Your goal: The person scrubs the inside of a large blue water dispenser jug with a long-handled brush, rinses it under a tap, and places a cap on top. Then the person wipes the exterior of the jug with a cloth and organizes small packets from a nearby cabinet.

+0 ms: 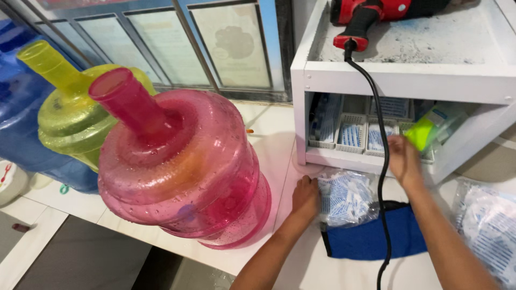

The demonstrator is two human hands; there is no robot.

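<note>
Pink jug (183, 166) on white counter (269, 139), upright, empty by the look, wet with droplets. Yellow jug (67, 107) just behind, touching or nearly; blue jug (21, 107) behind that. White shelf unit (408, 80) at right, red power tool (371, 13) on top, black cord (379, 139) hanging down past the shelf opening and over the blue cloth (371, 239). Small baskets (352, 134) of blue-white packets inside the shelf. Clear bag (346, 196) of blue-white sachets on counter, resting partly on cloth; second bag (489, 231) at far right. Left hand (305, 197) knuckles up, fingers curled onto left edge of clear bag, pinning or gripping it. Right hand (404, 158) at shelf opening, fingers closed around green-yellow item (424, 131), blurred, kind unclear. Progress, as a judgement: early. Bag not visibly opened, jug mouths uncapped, nothing placed on them yet.
</note>
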